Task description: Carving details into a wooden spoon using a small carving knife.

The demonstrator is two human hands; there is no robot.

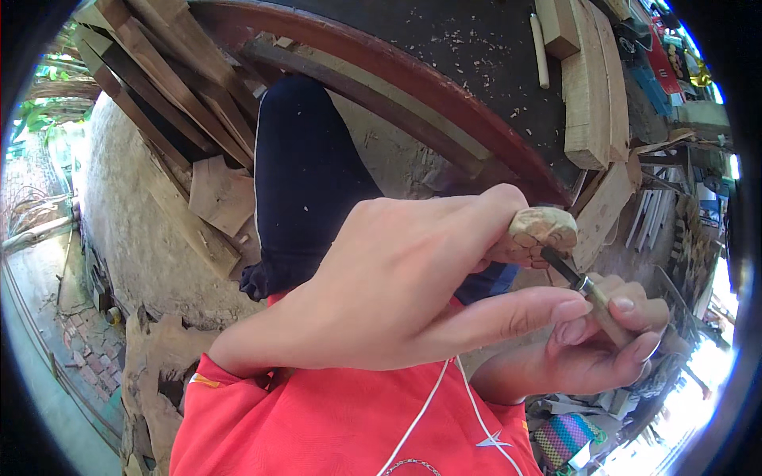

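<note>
Head view, standing close by: the person's left hand (429, 262) has its fingers wrapped round a carved wooden piece (548, 224), held in the air on the person's side of the bench (381, 32), just off its right end. Right hand (591, 361), same side and further from the bench, has its fingers curled round the handle of a carving tool (607, 319). The dark blade (559, 266) points toward the bench, tip at the carved face; the left thumb (544, 312) lies by the metal collar, can't tell if pressing.

Main risk, as I judge it: slip. Piece is rounded and nothing under it, so a hard push or a tough bit of grain could send the edge skidding into the left fingers, which sit right in line. Piece could also roll in that one-hand grip if the force lands off-centre. Levering the blade sideways might chip the rounded petal-like outlines. If the thumb is guiding, letting it drift onto the edge means a cut. Lesser worry: white cord (415, 424), well out from the bench on the person's front, catching a forearm and jerking the stroke.
</note>
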